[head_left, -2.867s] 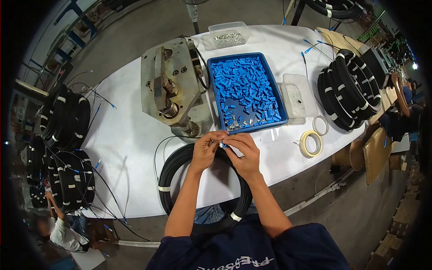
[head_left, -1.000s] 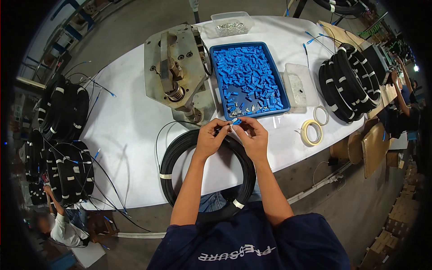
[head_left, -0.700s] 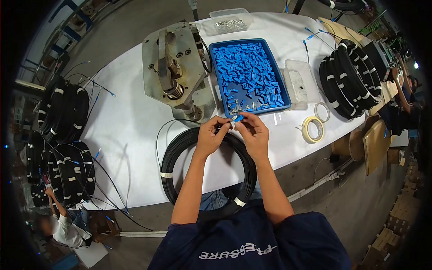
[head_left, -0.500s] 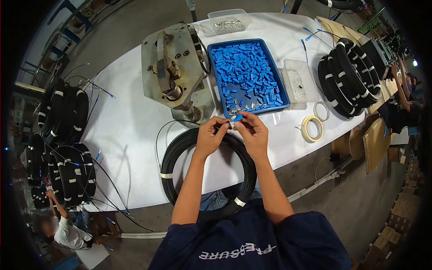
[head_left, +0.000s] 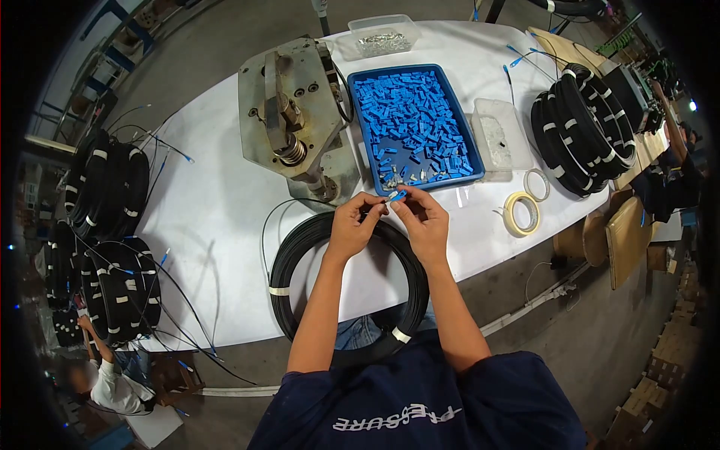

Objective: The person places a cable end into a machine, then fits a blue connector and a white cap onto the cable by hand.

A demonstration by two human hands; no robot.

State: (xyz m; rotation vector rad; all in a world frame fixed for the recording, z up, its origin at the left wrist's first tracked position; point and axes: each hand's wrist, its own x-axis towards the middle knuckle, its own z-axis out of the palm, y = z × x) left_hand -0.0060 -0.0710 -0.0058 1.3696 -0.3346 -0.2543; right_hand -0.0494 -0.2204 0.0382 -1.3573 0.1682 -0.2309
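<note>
My left fingers (head_left: 363,200) pinch the cable (head_left: 300,199), my right fingers (head_left: 421,198) the blue piece (head_left: 400,195); joined or not, I cannot tell, with many loose in the tray (head_left: 442,184) beyond.

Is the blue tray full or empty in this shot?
Neither, it's part-full: blue pieces cover most of the tray, but bare floor shows toward the hands' side.

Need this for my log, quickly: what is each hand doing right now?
Left hand: pinched closed beside a small blue connector; what it grips is too small to tell.
Right hand: closed, holding the small blue connector.
</note>
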